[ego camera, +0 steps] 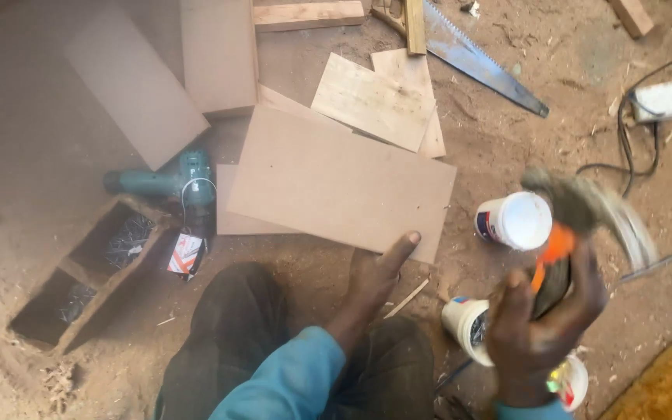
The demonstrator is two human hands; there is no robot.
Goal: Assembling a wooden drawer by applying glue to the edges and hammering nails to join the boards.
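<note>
Brown fibreboard panel (336,183) flat on dirt floor (33,155), pinned at near edge by left hand (379,272), fingers spread, grasping nothing. Right hand (542,327) clenched round orange-necked hammer (585,210), head blurred above white glue tubs (515,220). Handsaw (480,62), green drill (169,183) near.

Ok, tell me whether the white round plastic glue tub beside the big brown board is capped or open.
Capped. The white round plastic glue tub lies tipped on the sandy floor, its white lid on, facing the camera.

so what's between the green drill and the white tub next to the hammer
In the head view, the large brown board lies between the green drill and white tub.
</note>
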